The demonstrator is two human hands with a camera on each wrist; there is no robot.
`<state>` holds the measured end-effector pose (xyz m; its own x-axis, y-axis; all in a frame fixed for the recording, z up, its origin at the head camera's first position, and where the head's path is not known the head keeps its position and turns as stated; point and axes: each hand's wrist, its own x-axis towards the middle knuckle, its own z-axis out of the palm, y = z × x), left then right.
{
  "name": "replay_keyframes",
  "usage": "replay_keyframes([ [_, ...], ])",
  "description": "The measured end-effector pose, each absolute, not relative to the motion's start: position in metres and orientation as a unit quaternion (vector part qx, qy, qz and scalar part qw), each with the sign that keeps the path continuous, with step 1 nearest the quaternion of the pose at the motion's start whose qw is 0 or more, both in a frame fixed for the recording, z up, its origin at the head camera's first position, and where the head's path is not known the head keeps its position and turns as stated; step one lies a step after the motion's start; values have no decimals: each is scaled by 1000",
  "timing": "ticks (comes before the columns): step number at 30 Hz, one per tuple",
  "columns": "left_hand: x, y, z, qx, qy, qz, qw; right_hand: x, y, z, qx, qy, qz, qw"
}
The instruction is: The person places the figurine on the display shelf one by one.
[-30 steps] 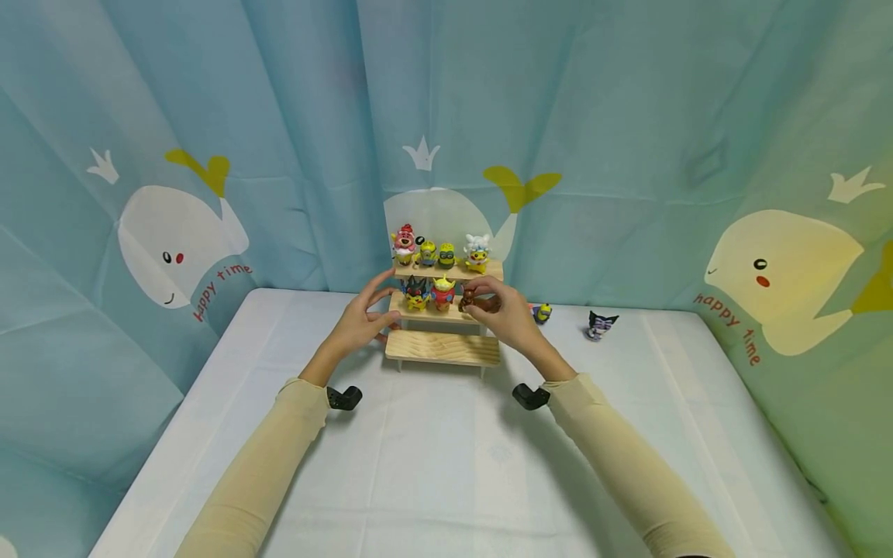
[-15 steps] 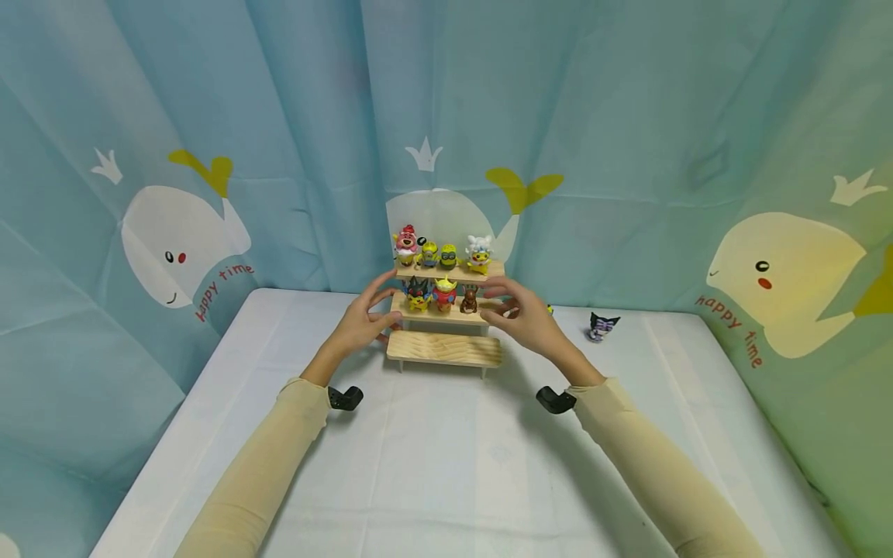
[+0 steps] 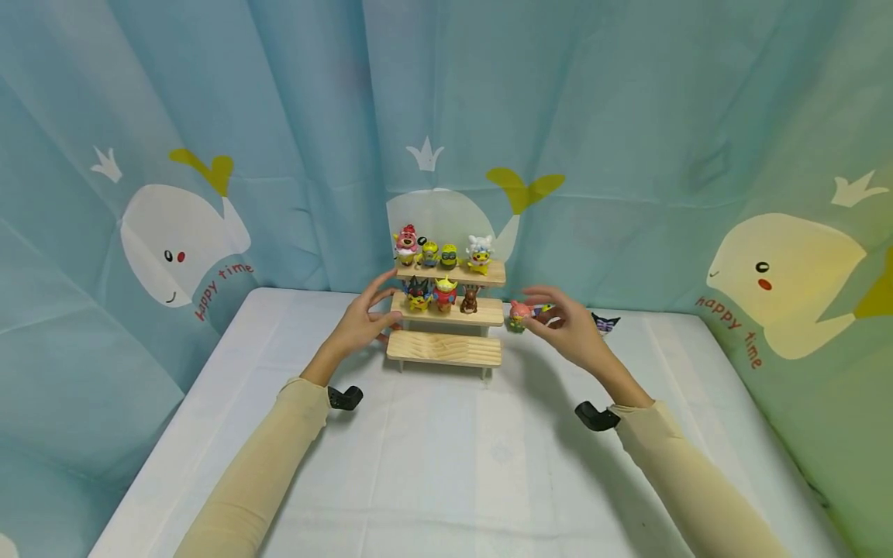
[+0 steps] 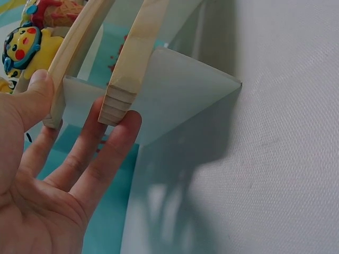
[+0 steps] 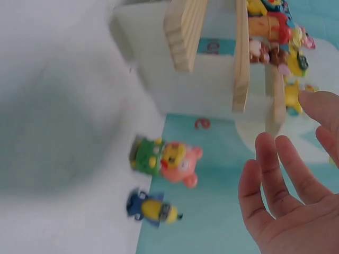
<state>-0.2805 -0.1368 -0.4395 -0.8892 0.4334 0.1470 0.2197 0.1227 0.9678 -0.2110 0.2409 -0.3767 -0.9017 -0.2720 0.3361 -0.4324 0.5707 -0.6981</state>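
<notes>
A three-tier wooden display shelf (image 3: pixel 443 349) stands at the table's back. My left hand (image 3: pixel 357 322) grips its left end, thumb on top of the middle board and fingers at the board ends in the left wrist view. On the middle tier are a yellow figurine with a dark hood (image 3: pixel 417 296), a red-suited alien figurine (image 3: pixel 444 296) and a brown figurine (image 3: pixel 469 300). My right hand (image 3: pixel 567 325) hovers right of the shelf with spread fingers, holding nothing, beside a pink-headed figurine (image 3: pixel 518 314) in green. A minion figurine (image 5: pixel 151 208) lies next to that one in the right wrist view.
Several figurines line the top tier, including a pink bear (image 3: pixel 406 244) and a white-hooded yellow one (image 3: pixel 479 254). A black-and-purple figurine (image 3: pixel 605 322) is partly behind my right hand. A blue curtain (image 3: pixel 628 155) hangs behind the white table (image 3: pixel 446 465).
My right hand has let go of the brown figurine on the middle tier and moved right, to beside the pink-headed figurine. My left hand has stayed on the shelf.
</notes>
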Motion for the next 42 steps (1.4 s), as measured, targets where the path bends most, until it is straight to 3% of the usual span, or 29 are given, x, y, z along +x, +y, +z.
replay_keyframes([
  [4, -280, -136, -440, 218, 745, 624, 87, -200, 255, -372, 191, -885, 410, 113],
  [14, -280, -136, -439, 214, 746, 625, 89, -208, 316, -405, 157, -893, 398, 138],
  [30, -280, -137, -439, 222, 741, 628, 84, -200, 355, -414, 122, -902, 382, 162],
  [42, -281, -137, -438, 215, 735, 637, 92, -209, 389, -434, 45, -918, 370, 134],
])
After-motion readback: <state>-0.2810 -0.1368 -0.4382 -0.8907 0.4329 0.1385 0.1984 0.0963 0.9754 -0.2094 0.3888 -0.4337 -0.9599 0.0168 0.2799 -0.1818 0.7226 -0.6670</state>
